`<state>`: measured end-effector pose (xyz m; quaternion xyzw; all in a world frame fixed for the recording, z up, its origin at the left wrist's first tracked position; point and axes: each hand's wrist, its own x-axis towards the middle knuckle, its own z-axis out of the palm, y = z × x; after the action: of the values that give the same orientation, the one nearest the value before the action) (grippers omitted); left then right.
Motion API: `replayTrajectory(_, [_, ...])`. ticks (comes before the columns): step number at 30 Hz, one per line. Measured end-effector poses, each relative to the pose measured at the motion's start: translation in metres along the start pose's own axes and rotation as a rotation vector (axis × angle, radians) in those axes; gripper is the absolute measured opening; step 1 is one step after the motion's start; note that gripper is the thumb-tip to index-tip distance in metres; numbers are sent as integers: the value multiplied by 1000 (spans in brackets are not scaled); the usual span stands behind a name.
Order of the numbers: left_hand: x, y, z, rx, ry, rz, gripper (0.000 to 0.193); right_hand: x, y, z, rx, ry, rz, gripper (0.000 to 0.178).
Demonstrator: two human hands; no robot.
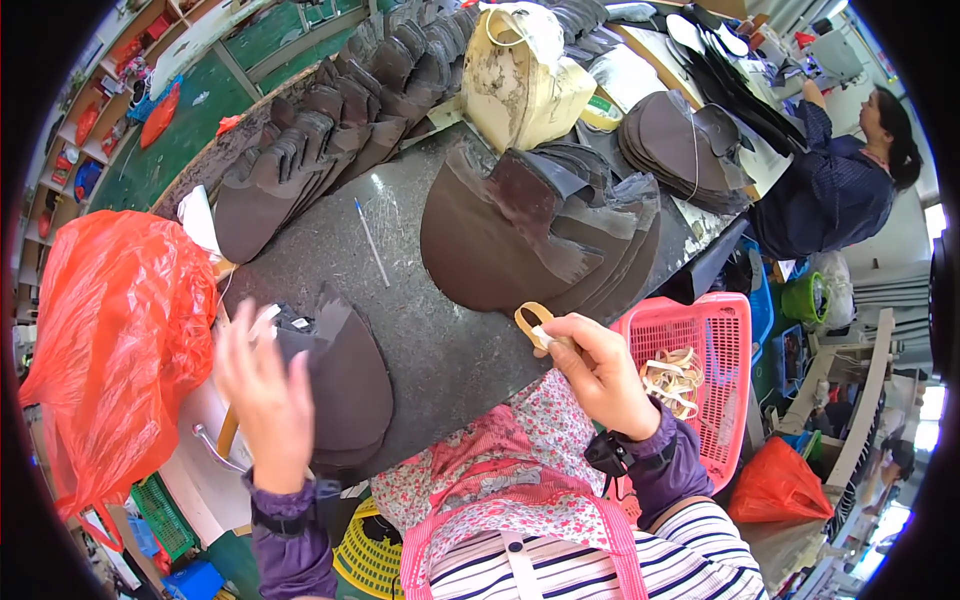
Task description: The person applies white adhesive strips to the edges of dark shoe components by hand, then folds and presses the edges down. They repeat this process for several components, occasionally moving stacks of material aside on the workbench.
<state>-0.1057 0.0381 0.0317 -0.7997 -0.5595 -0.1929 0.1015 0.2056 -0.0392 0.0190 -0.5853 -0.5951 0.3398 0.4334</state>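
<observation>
My right hand (pixel 600 375) pinches a small tan strap loop (pixel 535 315) with a white part at the fingertips, above the front edge of the dark table (pixel 400 220). Just beyond it lies a fanned stack of dark brown cut pieces (pixel 480 240) with greyish edges. My left hand (pixel 262 385), slightly blurred, is open with its fingers apart. It hovers over the left side of a smaller pile of similar brown pieces (pixel 350 375), hiding part of it. Nothing shows in the left hand.
A red plastic bag (pixel 120 330) bulges at the left. A pink basket (pixel 735 350) holds several pale strap loops (pixel 672 382). A pen (pixel 372 242) lies mid-table. Behind are more brown stacks (pixel 300 165) and a worn yellowish container (pixel 515 95). A person (pixel 835 190) works at the right.
</observation>
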Motion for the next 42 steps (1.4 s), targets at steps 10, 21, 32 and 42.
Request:
replayTrajectory(10, [155, 142, 94, -438, 181, 555, 39, -7, -16, -35, -113, -72, -98, 27])
replayTrajectory(21, [108, 102, 6, -838, -339, 409, 23, -22, -25, -69, -136, 18, -85, 29])
replayTrajectory(32, [17, 114, 62, -344, -60, 378, 31, -23, -30, -40, -278, -147, -209, 34])
replayTrajectory(42, [-20, 134, 43, -920, 137, 328, 28, -29, -23, -4, -476, -130, -225, 44])
